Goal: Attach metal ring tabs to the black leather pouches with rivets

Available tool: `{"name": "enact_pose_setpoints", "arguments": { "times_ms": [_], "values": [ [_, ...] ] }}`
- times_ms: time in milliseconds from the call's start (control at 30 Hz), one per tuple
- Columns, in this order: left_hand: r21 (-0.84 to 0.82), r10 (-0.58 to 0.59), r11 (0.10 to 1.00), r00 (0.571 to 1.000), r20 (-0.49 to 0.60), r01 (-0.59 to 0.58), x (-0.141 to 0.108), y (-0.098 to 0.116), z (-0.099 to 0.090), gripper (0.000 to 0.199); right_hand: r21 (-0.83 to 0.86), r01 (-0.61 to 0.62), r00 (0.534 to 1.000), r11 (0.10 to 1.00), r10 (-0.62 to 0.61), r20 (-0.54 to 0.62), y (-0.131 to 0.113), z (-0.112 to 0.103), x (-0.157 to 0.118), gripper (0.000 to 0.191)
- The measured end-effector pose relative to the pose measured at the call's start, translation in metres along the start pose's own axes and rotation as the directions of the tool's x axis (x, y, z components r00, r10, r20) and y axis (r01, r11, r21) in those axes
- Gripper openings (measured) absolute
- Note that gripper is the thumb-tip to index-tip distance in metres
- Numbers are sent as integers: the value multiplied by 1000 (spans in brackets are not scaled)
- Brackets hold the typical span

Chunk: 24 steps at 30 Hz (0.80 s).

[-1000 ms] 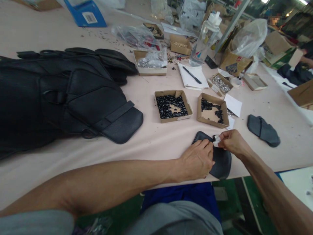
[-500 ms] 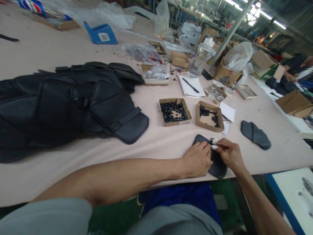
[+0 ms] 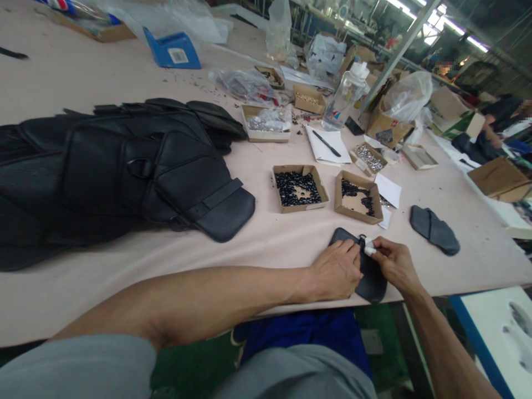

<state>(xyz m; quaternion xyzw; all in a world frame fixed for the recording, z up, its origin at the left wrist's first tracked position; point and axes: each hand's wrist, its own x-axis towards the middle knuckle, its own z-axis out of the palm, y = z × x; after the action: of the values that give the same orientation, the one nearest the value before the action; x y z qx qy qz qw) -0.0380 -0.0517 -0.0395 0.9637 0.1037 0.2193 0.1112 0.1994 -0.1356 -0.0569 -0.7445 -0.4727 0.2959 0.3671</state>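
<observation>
A black leather-like piece (image 3: 372, 280) lies at the table's front edge, with a small dark ring (image 3: 362, 239) near its middle. My left hand (image 3: 338, 269) is closed over the left side of this piece, its fingertips pressed together on it. My right hand (image 3: 394, 260) pinches at the ring's right side, with white coverings on the thumb and a finger; whatever lies between those fingertips is too small to make out. Behind the hands stand two cardboard trays of small black parts, one on the left (image 3: 281, 206) and one on the right (image 3: 357, 215).
Black leather-like bags (image 3: 112, 166) fill the left of the table (image 3: 266, 249). Another small black piece (image 3: 434, 230) lies to the right. Farther back are a notepad with a pen (image 3: 328, 147), a clear bottle (image 3: 343, 100) and a blue box (image 3: 174, 52). A person sits at far right.
My right hand has shifted slightly, and the ring shows more clearly beside its white-covered fingertips. My left hand stays on the black piece. The view has moved a little.
</observation>
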Motion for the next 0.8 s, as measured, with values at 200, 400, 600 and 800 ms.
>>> {"name": "enact_pose_setpoints", "arguments": {
  "times_ms": [200,400,600,800],
  "values": [
    [4,9,1000,1000,-6,-9,1,0,1,44,-58,-49,994,997,55,94,-15,-1,9,16],
    [-12,-8,1000,1000,6,8,1,-1,4,41,-100,-143,982,985,154,109,-31,-4,17,13],
    [-16,-19,1000,1000,21,20,2,0,3,40,-178,-272,953,946,290,89,-37,-8,36,8],
    [-23,-20,1000,999,41,21,2,-1,1,39,-192,-320,920,928,353,169,-40,-16,52,14]
  ]
}}
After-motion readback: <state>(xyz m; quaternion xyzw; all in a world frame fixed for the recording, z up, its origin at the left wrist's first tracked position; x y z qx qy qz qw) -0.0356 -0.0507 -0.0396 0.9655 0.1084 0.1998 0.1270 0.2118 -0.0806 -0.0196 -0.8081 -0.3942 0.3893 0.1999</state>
